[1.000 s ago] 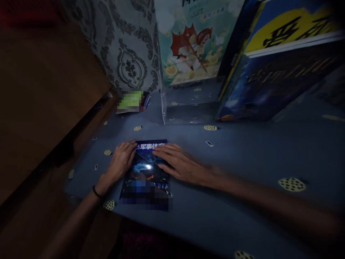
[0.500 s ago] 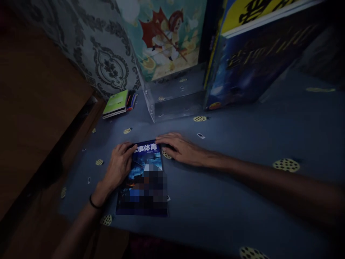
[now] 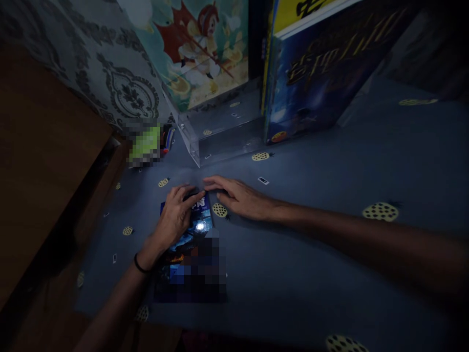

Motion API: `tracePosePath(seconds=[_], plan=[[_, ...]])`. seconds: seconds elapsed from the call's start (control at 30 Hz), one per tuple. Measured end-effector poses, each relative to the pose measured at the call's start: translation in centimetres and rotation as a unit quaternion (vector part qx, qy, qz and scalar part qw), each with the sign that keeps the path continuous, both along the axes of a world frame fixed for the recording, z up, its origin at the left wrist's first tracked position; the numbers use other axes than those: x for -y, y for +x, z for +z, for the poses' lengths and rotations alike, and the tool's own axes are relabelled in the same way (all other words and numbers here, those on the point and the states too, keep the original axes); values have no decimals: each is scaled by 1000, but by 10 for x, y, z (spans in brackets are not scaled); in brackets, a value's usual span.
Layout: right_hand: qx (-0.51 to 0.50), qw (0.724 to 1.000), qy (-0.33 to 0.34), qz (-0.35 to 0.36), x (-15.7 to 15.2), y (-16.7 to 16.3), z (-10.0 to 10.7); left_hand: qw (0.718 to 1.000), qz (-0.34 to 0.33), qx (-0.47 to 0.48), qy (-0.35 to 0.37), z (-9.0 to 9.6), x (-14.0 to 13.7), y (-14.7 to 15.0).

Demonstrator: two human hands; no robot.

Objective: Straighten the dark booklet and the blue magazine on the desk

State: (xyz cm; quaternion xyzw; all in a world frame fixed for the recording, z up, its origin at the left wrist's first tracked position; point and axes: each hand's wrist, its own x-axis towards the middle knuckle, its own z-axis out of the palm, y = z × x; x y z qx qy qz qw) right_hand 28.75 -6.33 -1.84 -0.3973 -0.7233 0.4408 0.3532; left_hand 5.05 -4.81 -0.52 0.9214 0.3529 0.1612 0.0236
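A dark blue book (image 3: 200, 244) with white lettering along its top lies flat on the table, part of its cover blurred by pixels. My left hand (image 3: 178, 212) rests over the book's upper left part, its thumb stretched across the title and its fingers near the top edge. At the upper right corner is my right hand (image 3: 238, 195), fingers stretched out to the left. Those fingertips reach the corner, close to my left thumb. Neither hand has its fingers wrapped around the book. A dark band circles my left wrist.
Behind the hands stands a clear acrylic holder (image 3: 230, 144) with an illustrated book (image 3: 200, 54) in it. Right of that, blue and yellow books (image 3: 311, 83) stand upright. A small stack with a green cover (image 3: 146, 144) lies at the back left on the blue patterned tablecloth (image 3: 293, 264).
My left hand has slid up and right across the cover, and now hides much of the title. My right hand stays by the corner. The whole view has shifted slightly.
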Motion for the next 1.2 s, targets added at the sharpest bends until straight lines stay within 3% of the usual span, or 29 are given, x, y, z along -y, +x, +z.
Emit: tracePosePath(seconds=[0.23,0.6,0.7,0.9,1.2], plan=[[10,1000,-2,-22,1,-2,1,1000,8,9,0,-1,-2,4],[42,996,74,-32,4,-3,-4,999,19,44,-25,-9,-8,1],[46,992,116,-33,4,-5,-6,998,16,54,-38,-11,-9,-1],[52,974,219,30,-1,-11,-20,998,11,43,-54,-10,-10,-3],[144,963,228,13,-1,-11,-17,999,6,42,-33,-18,-12,-6]])
